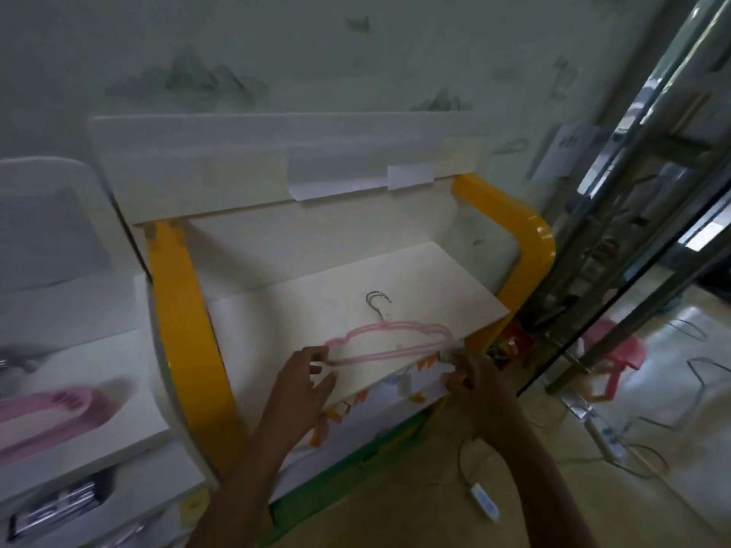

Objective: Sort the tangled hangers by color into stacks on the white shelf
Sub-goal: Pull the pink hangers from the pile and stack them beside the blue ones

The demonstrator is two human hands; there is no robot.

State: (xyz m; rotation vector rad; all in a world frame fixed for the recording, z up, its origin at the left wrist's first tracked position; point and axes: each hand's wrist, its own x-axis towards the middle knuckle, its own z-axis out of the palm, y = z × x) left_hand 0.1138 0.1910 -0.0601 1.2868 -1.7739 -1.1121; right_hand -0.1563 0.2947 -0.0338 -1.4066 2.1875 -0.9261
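A pink hanger (389,342) with a metal hook lies flat on the white shelf (300,306), near its front edge. It looks like two pink hangers stacked, but blur makes that unsure. My left hand (304,379) pinches the hanger's left end. My right hand (472,375) is at its right end, fingers curled at the shelf's front edge; whether it grips the hanger is unclear. A wide pink hanger (51,417) lies on the white surface at the left.
The shelf sits in a yellow frame (182,330) under an upper white board (245,164). Glass door with metal bars (633,215) stands at the right. Pink stool (611,359), cables and a power strip (484,502) lie on the floor.
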